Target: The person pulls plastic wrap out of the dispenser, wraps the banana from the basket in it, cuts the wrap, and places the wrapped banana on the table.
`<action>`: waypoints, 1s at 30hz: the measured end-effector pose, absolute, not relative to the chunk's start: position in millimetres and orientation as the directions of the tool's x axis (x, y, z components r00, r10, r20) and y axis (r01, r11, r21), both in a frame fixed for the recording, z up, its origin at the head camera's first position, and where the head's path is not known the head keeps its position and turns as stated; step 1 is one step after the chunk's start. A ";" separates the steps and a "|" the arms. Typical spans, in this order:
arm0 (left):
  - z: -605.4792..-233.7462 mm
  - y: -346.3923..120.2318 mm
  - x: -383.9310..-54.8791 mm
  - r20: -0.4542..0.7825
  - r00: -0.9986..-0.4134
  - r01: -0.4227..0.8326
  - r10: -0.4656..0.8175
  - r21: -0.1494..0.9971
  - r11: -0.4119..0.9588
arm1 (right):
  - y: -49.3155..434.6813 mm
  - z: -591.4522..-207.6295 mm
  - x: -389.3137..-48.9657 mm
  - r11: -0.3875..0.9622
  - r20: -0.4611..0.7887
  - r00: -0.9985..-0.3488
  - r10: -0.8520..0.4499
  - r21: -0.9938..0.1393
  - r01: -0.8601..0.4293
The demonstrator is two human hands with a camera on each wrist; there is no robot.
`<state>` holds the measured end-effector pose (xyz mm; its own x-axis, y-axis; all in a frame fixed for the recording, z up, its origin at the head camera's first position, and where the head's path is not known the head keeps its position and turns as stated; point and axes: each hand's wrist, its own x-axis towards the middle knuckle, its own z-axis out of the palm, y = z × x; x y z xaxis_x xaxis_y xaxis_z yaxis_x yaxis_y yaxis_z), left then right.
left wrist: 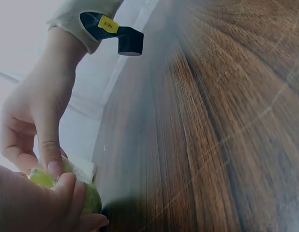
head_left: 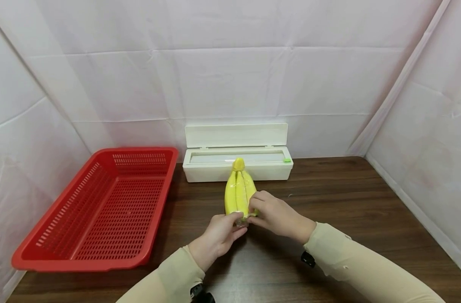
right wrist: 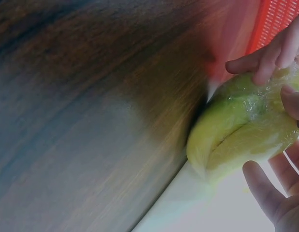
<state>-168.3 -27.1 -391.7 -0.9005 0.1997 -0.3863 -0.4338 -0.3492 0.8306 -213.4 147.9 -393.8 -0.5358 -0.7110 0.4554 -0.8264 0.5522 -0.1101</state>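
Note:
A bunch of yellow bananas, covered in clear plastic wrap, is held tilted with its stem end up and away from me. My left hand grips its near end, thumb on top and fingers underneath. At the lower right side, my right hand pinches the plastic wrap between curled fingers and thumb, close to the left thumb. In the left wrist view the two hands meet over the wrapped end. Wrinkled, shiny film shows on the bananas in the right wrist view.
Behind the bananas stands a white plastic wrap dispenser with its lid raised and a green slider at its right end. A red perforated basket sits at the left on the dark wooden table. White cloth encloses the back and sides.

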 end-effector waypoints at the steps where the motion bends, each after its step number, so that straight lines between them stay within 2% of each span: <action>1: -391.4 -27.1 -168.4 -0.396 -0.896 -0.442 0.199 0.829 -0.341 | 148.3 -394.0 -213.7 0.553 0.452 -0.537 -0.712 -0.110 -0.826; 7: -394.6 -26.0 -167.6 -0.415 -0.887 -0.461 0.204 0.831 -0.312 | 149.9 -394.9 -213.8 0.554 0.441 -0.542 -0.715 -0.114 -0.824; 16: -395.8 -15.3 -163.1 -0.340 -0.932 -0.360 0.125 0.835 -0.416 | 149.2 -395.1 -214.3 0.549 0.460 -0.531 -0.711 -0.108 -0.829; 20: -393.0 -12.8 -163.3 -0.328 -0.940 -0.338 0.098 0.844 -0.416 | 148.4 -394.5 -213.9 0.541 0.472 -0.521 -0.711 -0.105 -0.834; 25: -385.0 -19.1 -162.5 -0.344 -0.926 -0.377 0.155 0.862 -0.339 | 149.2 -395.6 -213.6 0.552 0.480 -0.516 -0.710 -0.076 -0.830; 30: -375.5 -27.9 -161.1 -0.356 -0.920 -0.378 0.165 0.917 -0.126 | 151.1 -398.8 -213.6 0.573 0.483 -0.524 -0.702 -0.055 -0.818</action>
